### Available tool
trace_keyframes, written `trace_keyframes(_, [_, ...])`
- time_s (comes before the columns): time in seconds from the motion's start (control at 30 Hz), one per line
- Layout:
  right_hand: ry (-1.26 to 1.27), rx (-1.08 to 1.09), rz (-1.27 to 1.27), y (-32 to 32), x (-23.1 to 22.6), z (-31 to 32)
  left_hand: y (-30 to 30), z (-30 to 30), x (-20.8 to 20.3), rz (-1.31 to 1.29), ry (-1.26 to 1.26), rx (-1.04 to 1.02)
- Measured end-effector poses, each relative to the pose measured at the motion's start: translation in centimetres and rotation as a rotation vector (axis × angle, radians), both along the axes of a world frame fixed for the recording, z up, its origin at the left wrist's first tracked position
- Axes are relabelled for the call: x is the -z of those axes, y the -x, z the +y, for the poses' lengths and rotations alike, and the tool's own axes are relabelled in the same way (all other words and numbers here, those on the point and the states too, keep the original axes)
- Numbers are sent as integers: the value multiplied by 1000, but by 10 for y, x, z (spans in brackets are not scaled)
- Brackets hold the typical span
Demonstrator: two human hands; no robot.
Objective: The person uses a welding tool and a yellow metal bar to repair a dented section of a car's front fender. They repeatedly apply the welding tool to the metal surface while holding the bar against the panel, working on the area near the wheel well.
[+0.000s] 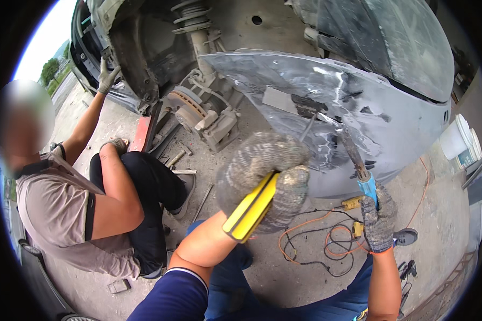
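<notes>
Left hand (257, 163), gloved, is a closed fist around the yellow-and-black handle of a screwdriver (250, 207); handle butt points near and left, thin shaft runs far and right to the grey body panel (412, 128). Right hand (379, 222), also gloved, has its fingers wrapped around the blue grip of a soldering iron (352, 150), barrel slanting far and left, tip at the dark patch (309, 106) on the panel. Both tool tips sit close together at that patch's right end; can't tell if either one touches the surface. Pale rectangular strip (279, 100) lies on the panel, adjoining the patch on its left. Panel has smeared grey-white finish and scattered dark marks. Far left of the panel: exposed brake disc (186, 102), coil spring (193, 20) above it. Left side: crouching co-worker (64, 214), one gloved hand on the car body's edge, the other by the knee. Hammer (175, 159) on the concrete near that person's foot. Orange and black cables (329, 251) loop on the floor left of the right hand. White bucket (455, 136) far right.
</notes>
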State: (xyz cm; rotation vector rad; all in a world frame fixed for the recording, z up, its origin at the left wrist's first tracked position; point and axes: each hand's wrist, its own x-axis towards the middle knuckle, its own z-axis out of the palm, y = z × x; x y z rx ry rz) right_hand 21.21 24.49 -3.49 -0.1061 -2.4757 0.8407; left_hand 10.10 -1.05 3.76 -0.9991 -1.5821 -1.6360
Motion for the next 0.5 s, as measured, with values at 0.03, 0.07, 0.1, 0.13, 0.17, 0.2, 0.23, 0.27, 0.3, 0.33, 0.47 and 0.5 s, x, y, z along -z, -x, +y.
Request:
trace_keyframes(0.03, [59, 33, -65, -5, -1, 6, 0, 4, -3, 47, 28, 5])
trace_keyframes(0.07, [36, 56, -50, -7, 6, 11, 3, 9, 0, 89, 17, -19])
trace_keyframes(0.1, [11, 75, -37, -7, 14, 16, 3, 8, -4, 120, 100, -50])
trace_keyframes(0.13, [-33, 84, 20, -8, 20, 19, 2, 8, -4, 145, 92, -91])
trace_keyframes(0.17, [-79, 89, 76, -7, 27, 20, 2, 9, -1, 131, 57, -54])
trace_keyframes(0.2, [-62, 83, 88, -7, 30, 20, 2, 7, 1, 119, 21, -14])
trace_keyframes(0.23, [-62, 87, 94, -8, 33, 24, 3, 7, 0, 123, 20, -24])
trace_keyframes(0.27, [-63, 86, 100, -7, 36, 27, 2, 7, -2, 126, 22, -36])
trace_keyframes(0.3, [-79, 83, 96, -8, 39, 31, 0, 6, -1, 70, 82, -49])
trace_keyframes(0.33, [-46, 82, 69, -7, 34, 26, 1, 5, -1, 78, 75, -50])
trace_keyframes(0.47, [194, 76, -167, -8, 0, 3, 7, 7, 2, 61, 42, 7])
trace_keyframes(0.5, [151, 34, -45, -5, 6, 4, 7, 8, 2, 51, 29, 16])
